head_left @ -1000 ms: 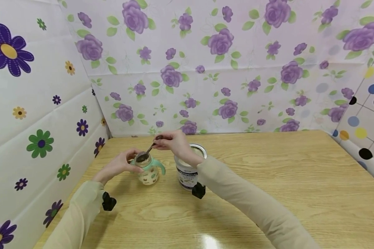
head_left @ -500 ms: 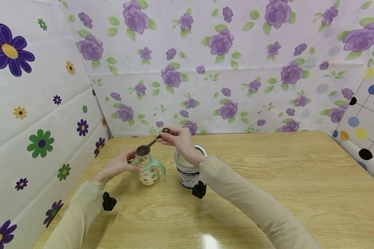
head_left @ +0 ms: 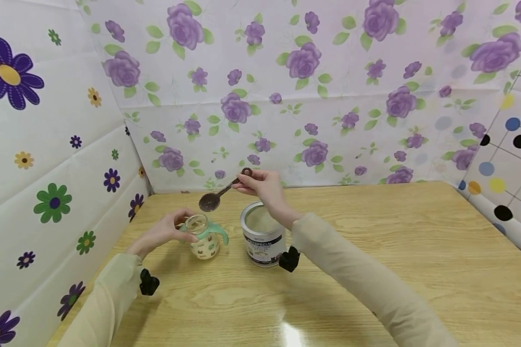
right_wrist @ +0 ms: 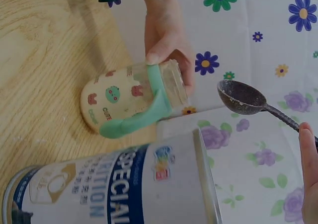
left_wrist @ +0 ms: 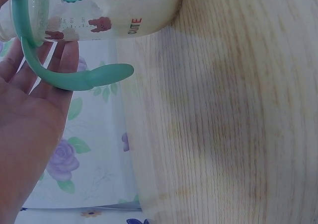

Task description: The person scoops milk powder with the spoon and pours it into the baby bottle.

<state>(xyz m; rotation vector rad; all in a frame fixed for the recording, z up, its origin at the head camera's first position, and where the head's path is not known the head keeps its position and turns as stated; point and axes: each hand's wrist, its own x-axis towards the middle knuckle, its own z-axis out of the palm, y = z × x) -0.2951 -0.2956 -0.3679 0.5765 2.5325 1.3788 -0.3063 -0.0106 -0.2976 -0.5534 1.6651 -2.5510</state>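
A clear baby bottle [head_left: 205, 246] with mint-green handles and printed animals stands uncapped on the table, with pale contents. My left hand [head_left: 167, 230] grips it around the neck; the left wrist view shows its fingers behind a green handle [left_wrist: 74, 80]. Pinched by the handle in my right hand [head_left: 267, 190] is a dark brown measuring spoon [head_left: 209, 202], held in the air above and between bottle and can. A few powder traces cling to the bowl of the spoon [right_wrist: 241, 96]. Below my right hand stands an open white can [head_left: 262, 246] with pale powder inside.
The wooden table [head_left: 373, 250] runs far to the right. A purple-rose cloth [head_left: 312, 111] hangs behind its back edge, and a flower-print sheet [head_left: 69, 168] borders the left side. A dotted sheet [head_left: 508, 178] hangs on the right.
The spoon has risen off the bottle's mouth and moved right towards the can, its bowl now turned more to view. My left hand and the bottle have stayed in place.
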